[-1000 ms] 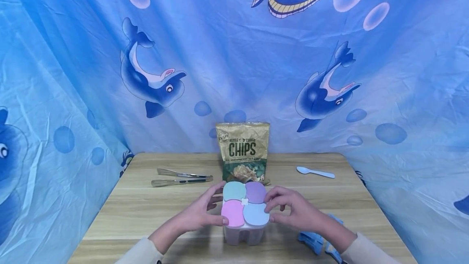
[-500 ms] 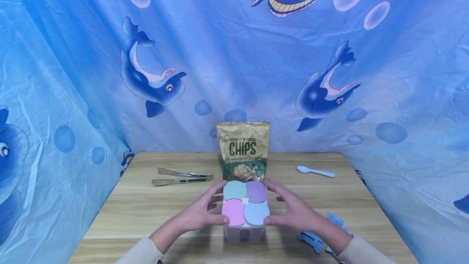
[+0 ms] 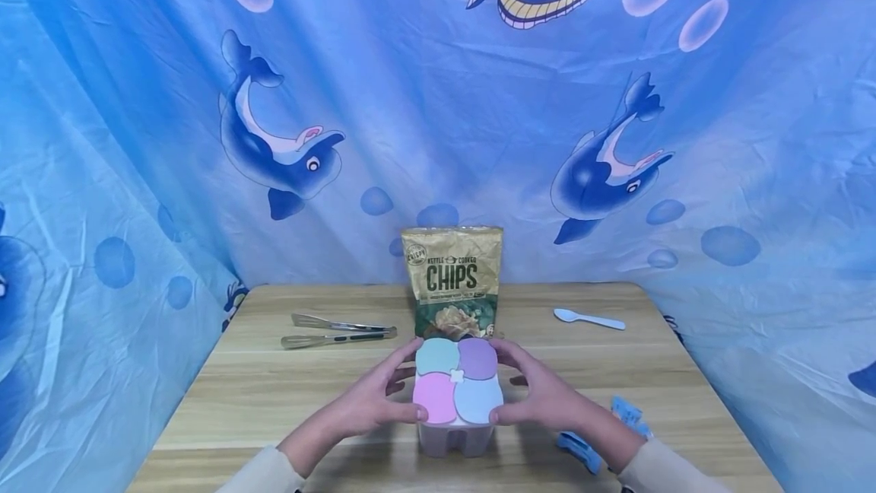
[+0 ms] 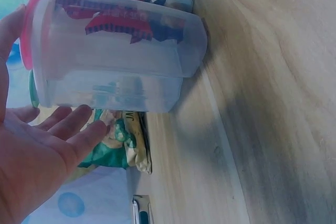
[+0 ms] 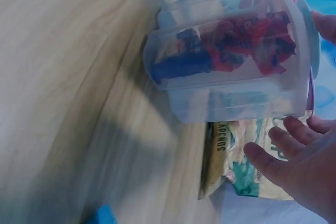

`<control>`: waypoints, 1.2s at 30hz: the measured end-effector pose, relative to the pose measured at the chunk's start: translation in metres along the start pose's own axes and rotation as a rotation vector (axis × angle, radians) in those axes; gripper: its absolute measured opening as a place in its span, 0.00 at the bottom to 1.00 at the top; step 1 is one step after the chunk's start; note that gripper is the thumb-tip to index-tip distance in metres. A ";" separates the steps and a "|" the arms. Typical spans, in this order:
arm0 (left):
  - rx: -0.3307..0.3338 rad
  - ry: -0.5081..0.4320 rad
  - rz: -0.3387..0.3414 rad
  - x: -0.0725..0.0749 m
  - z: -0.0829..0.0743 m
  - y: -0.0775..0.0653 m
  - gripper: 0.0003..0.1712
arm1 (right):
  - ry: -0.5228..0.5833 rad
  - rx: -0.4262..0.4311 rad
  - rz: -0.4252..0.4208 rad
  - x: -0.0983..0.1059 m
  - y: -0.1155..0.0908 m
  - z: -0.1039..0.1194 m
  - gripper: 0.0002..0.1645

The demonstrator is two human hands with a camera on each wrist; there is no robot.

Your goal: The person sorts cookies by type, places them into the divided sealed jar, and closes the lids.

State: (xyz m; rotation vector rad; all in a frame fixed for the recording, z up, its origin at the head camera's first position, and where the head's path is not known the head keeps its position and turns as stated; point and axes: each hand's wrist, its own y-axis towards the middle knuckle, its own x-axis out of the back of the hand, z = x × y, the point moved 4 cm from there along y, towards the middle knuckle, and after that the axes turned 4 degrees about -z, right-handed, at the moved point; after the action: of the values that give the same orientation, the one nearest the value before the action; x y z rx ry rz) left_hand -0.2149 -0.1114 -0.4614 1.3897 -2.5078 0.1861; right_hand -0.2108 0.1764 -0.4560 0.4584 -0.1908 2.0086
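Observation:
A translucent snack container [image 3: 455, 438] stands upright on the wooden table, its coloured flap lids in mint [image 3: 438, 356], purple [image 3: 477, 358], pink [image 3: 434, 398] and light blue [image 3: 479, 401] all down. Through its walls show red packets [image 4: 119, 22] and a dark blue item [image 5: 181, 67]. My left hand [image 3: 372, 395] grips the left side near the top, thumb at the pink lid's edge and fingertips toward the back corner. My right hand [image 3: 541, 395] mirrors it on the right, thumb at the light blue lid. The remaining fingers spread loosely beside the walls.
Right behind the container stands a chips bag [image 3: 455, 280]. Metal tongs [image 3: 338, 331] lie at the back left, a pale blue spoon [image 3: 588, 319] at the back right. Blue clips [image 3: 582, 451] lie partly hidden under my right forearm. A sea-patterned curtain [image 3: 438, 97] surrounds the table.
My right hand has gone from bent fingertips on the light blue lid to holding the container's right side, thumb in front. The left hand and the container stay in place.

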 end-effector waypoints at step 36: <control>0.081 -0.411 -0.010 -0.083 0.012 -0.077 0.47 | 0.276 -0.130 0.010 0.009 0.025 -0.050 0.50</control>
State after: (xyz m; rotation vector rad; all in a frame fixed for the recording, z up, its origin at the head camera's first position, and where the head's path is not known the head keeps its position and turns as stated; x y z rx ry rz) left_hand -0.1096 -0.0878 -0.4989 1.6119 -2.8463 -0.0034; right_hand -0.2481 0.1887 -0.4964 0.0955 -0.1504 2.0303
